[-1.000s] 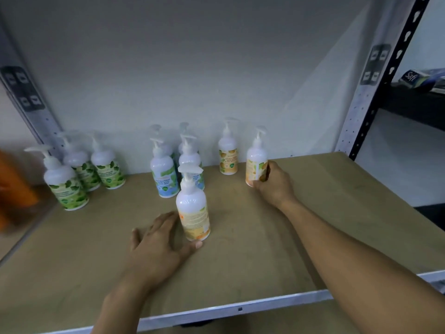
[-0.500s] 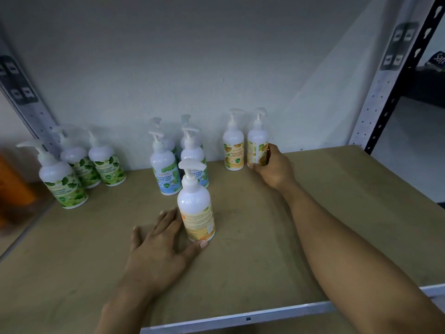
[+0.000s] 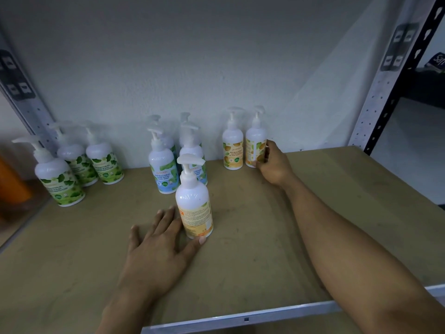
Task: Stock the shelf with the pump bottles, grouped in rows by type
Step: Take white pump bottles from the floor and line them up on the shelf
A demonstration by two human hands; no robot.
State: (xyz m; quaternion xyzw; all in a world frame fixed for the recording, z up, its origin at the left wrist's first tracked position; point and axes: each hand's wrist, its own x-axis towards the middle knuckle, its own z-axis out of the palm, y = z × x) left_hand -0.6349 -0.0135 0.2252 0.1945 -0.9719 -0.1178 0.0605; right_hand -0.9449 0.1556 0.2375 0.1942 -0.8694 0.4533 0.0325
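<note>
A grey wall (image 3: 192, 56) backs a tan shelf board (image 3: 313, 213), with a perforated metal upright (image 3: 375, 100) rising at the board's back corner, far right of everything. The near bottle (image 3: 195, 203), white with an orange label, stands upright toward the front of the board. Behind it and slightly left stand the blue-label bottles (image 3: 162, 165), four in two short files, all upright. Well to its left, by the wall, is a cluster of three green-leaf bottles (image 3: 60, 174). Behind it and to the right, against the wall, stands an orange-label bottle (image 3: 232, 150). Just beside that, on the side away from the near bottle, is the held bottle (image 3: 255, 145) with the same kind of label.

The right hand (image 3: 274, 165) reaches in past the near bottle's right side. Its fingers (image 3: 266, 150) are wrapped round the held bottle's lower body, and the thumb is hidden. The left hand (image 3: 156, 249) lies flat on the board at the near bottle's left and front, fingers straight and spread. The forefinger runs along the bottle's left flank and the thumb tip (image 3: 201, 239) touches its base in front.
</note>
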